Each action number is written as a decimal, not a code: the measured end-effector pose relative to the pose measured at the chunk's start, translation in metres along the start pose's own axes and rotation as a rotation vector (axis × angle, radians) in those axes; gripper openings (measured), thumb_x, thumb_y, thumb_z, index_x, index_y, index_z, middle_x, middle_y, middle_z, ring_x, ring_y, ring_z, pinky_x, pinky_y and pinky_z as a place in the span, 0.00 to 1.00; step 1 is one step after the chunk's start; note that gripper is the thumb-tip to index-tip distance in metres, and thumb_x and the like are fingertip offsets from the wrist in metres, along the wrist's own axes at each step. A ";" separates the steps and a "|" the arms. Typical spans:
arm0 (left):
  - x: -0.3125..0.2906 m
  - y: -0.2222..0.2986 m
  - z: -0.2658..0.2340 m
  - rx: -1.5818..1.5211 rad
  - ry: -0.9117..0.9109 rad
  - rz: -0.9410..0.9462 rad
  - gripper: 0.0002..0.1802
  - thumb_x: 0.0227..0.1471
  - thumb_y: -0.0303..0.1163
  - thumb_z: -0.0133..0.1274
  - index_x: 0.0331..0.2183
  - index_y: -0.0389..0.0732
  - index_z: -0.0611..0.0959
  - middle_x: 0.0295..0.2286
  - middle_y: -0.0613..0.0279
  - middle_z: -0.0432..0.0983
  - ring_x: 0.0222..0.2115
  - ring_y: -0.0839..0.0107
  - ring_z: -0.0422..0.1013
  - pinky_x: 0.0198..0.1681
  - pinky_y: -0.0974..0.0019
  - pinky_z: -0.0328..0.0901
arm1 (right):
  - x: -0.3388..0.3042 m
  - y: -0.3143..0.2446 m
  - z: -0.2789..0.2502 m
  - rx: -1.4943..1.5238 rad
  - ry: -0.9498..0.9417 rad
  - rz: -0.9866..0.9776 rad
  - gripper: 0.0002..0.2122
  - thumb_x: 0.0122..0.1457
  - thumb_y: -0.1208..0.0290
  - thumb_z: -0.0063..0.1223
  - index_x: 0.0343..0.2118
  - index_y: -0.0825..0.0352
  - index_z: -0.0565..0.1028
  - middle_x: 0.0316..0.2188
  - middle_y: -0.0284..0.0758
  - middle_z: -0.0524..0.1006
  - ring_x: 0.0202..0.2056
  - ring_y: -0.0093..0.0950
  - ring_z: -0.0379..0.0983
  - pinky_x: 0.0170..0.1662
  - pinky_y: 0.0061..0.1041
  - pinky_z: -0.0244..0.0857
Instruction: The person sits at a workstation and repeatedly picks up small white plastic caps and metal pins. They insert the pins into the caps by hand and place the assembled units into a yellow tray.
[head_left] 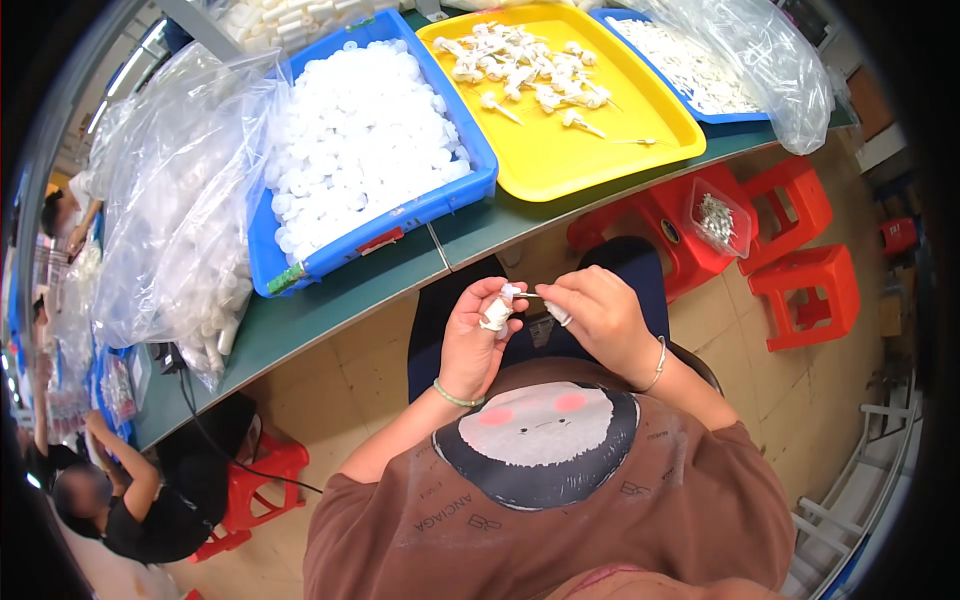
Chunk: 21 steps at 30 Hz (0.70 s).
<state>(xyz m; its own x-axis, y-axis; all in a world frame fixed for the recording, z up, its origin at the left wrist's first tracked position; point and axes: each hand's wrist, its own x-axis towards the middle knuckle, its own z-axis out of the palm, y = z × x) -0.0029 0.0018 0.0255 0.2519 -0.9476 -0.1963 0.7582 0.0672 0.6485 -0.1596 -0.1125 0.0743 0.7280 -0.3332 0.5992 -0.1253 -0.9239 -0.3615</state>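
Observation:
Close together above my lap, both my hands are closed in pinches. My left hand grips a small white plastic part between thumb and fingers. A thin metal pin runs from that part to my right hand, whose fingertips pinch its other end. White wrapping, perhaps tape or finger covers, shows around fingers of both hands. On the bench beyond, a yellow tray carries several white parts with metal pins. Left of it, a blue tray is heaped with small round white plastic pieces.
Clear bags of white tubes lie at the bench's left. Another blue tray of slim white pieces sits far right, partly under a plastic bag. Red stools stand right; one bears a clear box of metal pieces. A co-worker sits left.

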 end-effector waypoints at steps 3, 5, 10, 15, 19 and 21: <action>0.001 -0.005 -0.002 0.048 -0.019 -0.003 0.14 0.56 0.29 0.52 0.45 0.43 0.74 0.43 0.61 0.73 0.36 0.78 0.72 0.33 0.79 0.68 | 0.004 -0.006 0.003 -0.010 0.059 -0.077 0.11 0.50 0.81 0.56 0.38 0.69 0.75 0.26 0.34 0.73 0.25 0.26 0.70 0.27 0.22 0.64; 0.002 -0.007 -0.005 0.063 -0.046 0.027 0.15 0.56 0.28 0.51 0.46 0.42 0.73 0.43 0.60 0.73 0.33 0.81 0.70 0.31 0.80 0.66 | -0.001 -0.013 0.005 0.337 0.036 0.349 0.12 0.49 0.81 0.57 0.39 0.69 0.74 0.25 0.34 0.73 0.24 0.28 0.70 0.27 0.24 0.64; 0.001 -0.008 -0.002 0.068 -0.024 0.007 0.15 0.56 0.27 0.51 0.47 0.41 0.74 0.44 0.60 0.73 0.28 0.83 0.67 0.27 0.81 0.63 | -0.008 -0.008 0.013 0.325 0.055 0.247 0.12 0.46 0.83 0.57 0.35 0.68 0.73 0.27 0.36 0.75 0.24 0.32 0.71 0.28 0.26 0.66; -0.001 -0.007 0.000 0.222 -0.070 0.004 0.19 0.54 0.27 0.52 0.49 0.40 0.73 0.44 0.62 0.73 0.28 0.84 0.66 0.27 0.82 0.62 | -0.006 -0.001 0.012 0.186 0.151 -0.043 0.13 0.43 0.84 0.58 0.33 0.65 0.72 0.27 0.35 0.75 0.26 0.33 0.72 0.28 0.28 0.66; -0.002 -0.004 0.008 -0.043 -0.138 -0.067 0.22 0.55 0.27 0.50 0.52 0.40 0.70 0.49 0.61 0.68 0.29 0.84 0.64 0.29 0.81 0.61 | 0.025 0.011 -0.012 0.153 0.269 -0.020 0.10 0.46 0.82 0.58 0.32 0.66 0.73 0.27 0.36 0.75 0.27 0.34 0.72 0.29 0.28 0.66; 0.004 -0.010 -0.007 -0.081 -0.023 -0.202 0.22 0.56 0.26 0.49 0.53 0.39 0.69 0.49 0.58 0.67 0.30 0.82 0.64 0.31 0.80 0.62 | 0.060 0.022 -0.036 0.028 0.312 0.051 0.09 0.48 0.80 0.57 0.33 0.66 0.74 0.29 0.37 0.76 0.28 0.34 0.72 0.30 0.27 0.67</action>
<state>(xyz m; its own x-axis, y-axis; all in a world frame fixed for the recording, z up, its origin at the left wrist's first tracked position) -0.0055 -0.0009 0.0131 0.0770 -0.9513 -0.2984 0.8380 -0.1004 0.5364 -0.1427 -0.1593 0.1280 0.4791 -0.4249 0.7681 -0.1346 -0.9002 -0.4141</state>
